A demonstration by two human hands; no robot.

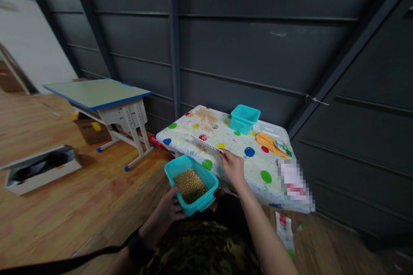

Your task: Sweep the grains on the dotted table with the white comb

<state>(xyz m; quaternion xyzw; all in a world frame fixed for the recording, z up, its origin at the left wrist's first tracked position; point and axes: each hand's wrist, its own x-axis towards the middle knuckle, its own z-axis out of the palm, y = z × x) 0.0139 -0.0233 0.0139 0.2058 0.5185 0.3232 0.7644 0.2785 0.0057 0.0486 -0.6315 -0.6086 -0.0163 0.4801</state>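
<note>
My left hand (167, 208) grips a teal plastic tub (205, 202) by its near left side, with the thumb over the rim. Round pale yellow beans (190, 181), soybeans by their look, fill its lower part. The tub is held at the table's front edge. In my right hand (234, 169), fingers closed, is a thin white strip with a toothed edge (208, 144), reaching left just over the tabletop. A few beans (201, 148) lie beside the strip. More loose beans (204, 116) are spread at the table's far left.
The table (232, 148) has a balloon-print cover. A second teal tub (245, 118), a white tray (271, 129), an orange cloth (271, 142) and a blurred-out packet (292, 180) sit on it. A desk (103, 92) and a white box (45, 172) are left; a dark wall stands behind.
</note>
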